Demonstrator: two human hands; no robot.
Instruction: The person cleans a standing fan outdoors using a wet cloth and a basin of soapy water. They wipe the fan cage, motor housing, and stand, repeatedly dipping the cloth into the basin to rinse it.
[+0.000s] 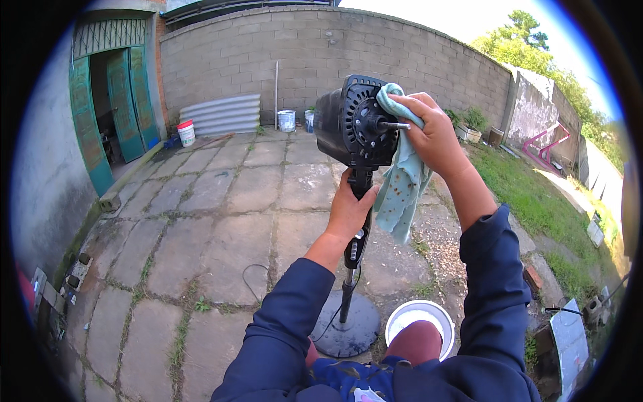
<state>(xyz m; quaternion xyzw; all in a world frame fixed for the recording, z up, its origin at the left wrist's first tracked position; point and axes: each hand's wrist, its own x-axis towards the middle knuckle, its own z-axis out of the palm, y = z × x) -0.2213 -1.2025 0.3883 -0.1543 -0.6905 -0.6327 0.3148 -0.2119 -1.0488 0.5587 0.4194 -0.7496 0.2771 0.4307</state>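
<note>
A black pedestal fan without its blades or grille stands upright before me, its motor housing [359, 120] at chest height. From the front face of the housing a bare metal shaft [394, 125] sticks out. My left hand [350, 206] grips the neck [362, 183] just below the motor. In my right hand [434, 133] is a light green cloth [402, 196] with brown spots, pressed against the rim of the housing and hanging down. The pole runs down to a round, wet-looking black base [351, 326] on the paving.
A white basin [447, 316] of sudsy water sits right of the base, partly behind my knee. The power cord [248, 281] trails on the stone slabs [241, 241]. Buckets [286, 120] and a corrugated sheet [223, 114] stand by the block wall. Grass [522, 196] grows at right.
</note>
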